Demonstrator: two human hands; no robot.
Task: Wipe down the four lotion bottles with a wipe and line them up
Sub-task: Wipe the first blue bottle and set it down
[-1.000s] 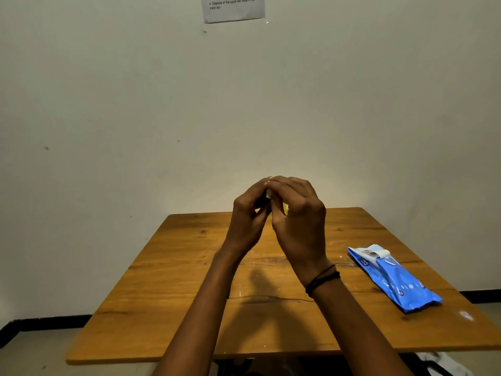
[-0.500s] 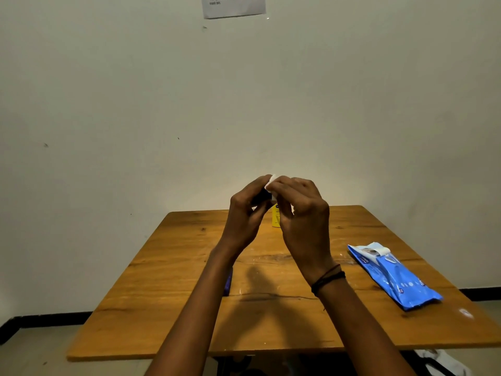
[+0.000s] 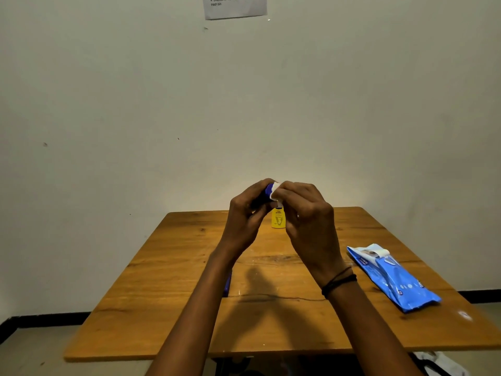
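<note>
Blue bottle (image 3: 267,195) tilted up-right | left hand (image 3: 245,221) grips it | right hand (image 3: 306,213) pinches wipe (image 3: 275,189)

Both forearms are angling up and inward above the table (image 3: 176,294), with the hands meeting over its far half. The left hand (image 3: 248,213) is curling its fingers round a blue bottle (image 3: 267,193). The right hand (image 3: 306,218) is pinching a white wipe (image 3: 275,189) against the bottle's top.

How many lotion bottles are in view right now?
3: a blue bottle gripped in the left hand, a yellow bottle standing on the table farther back, and a blue sliver, probably a bottle, behind the left forearm. The fourth may be hidden.
</note>
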